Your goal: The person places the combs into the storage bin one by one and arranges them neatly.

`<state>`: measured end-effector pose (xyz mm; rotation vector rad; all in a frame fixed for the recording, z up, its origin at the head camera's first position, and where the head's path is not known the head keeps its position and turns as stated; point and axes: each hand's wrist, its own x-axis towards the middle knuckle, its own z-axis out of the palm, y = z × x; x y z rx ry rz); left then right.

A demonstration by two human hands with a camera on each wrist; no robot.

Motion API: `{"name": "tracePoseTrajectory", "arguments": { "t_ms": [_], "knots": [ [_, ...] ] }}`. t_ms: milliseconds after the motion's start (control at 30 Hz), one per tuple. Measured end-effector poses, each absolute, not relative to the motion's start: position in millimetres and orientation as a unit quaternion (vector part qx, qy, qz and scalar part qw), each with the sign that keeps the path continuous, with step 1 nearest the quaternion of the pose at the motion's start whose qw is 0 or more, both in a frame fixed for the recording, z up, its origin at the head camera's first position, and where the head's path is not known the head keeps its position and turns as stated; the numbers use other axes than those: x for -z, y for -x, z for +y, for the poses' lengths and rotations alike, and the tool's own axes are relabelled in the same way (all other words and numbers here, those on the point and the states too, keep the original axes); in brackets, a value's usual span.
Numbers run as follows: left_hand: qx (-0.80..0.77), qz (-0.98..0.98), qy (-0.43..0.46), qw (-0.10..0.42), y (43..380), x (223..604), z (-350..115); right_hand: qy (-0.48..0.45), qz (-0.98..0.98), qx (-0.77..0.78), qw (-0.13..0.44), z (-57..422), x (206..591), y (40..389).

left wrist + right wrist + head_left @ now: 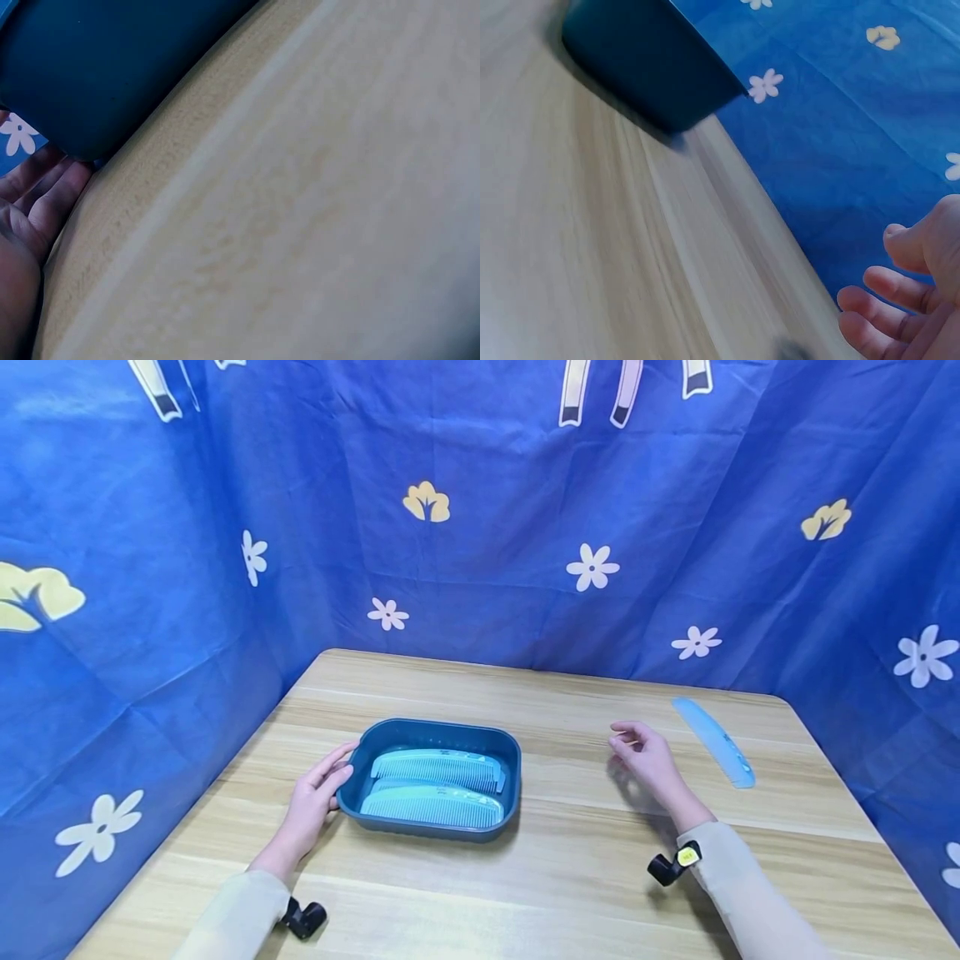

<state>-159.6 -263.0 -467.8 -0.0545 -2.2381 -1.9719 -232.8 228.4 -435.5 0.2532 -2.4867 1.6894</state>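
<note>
A dark teal plastic box (427, 835) stands on the table, holding light blue combs that overlap; one comb (442, 768) is at the back and another comb (435, 807) at the front. My left hand (311, 802) holds the box's left end, thumb at the rim and fingers along the outer wall. The left wrist view shows those fingers (64, 187) by the lower corner. To the right of the box, my right hand (648, 764) hovers above the table, fingers loosely bent with nothing held. Beyond it a single light blue comb (712, 742) lies flat.
The wood-grain table (570, 877) reaches back to a blue curtain (495, 577) with white flowers, which also closes in both sides. A black wrist camera (303, 918) sits on the left sleeve and another camera (666, 867) on the right.
</note>
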Motion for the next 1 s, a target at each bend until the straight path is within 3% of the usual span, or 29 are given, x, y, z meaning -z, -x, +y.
{"name": "tracePoseTrajectory", "arguments": {
  "t_ms": [1000],
  "knots": [
    [0.645,-0.759,0.01,0.083,159,467,-262,-0.011,-0.829,-0.554,0.072,294,436,241]
  ]
}}
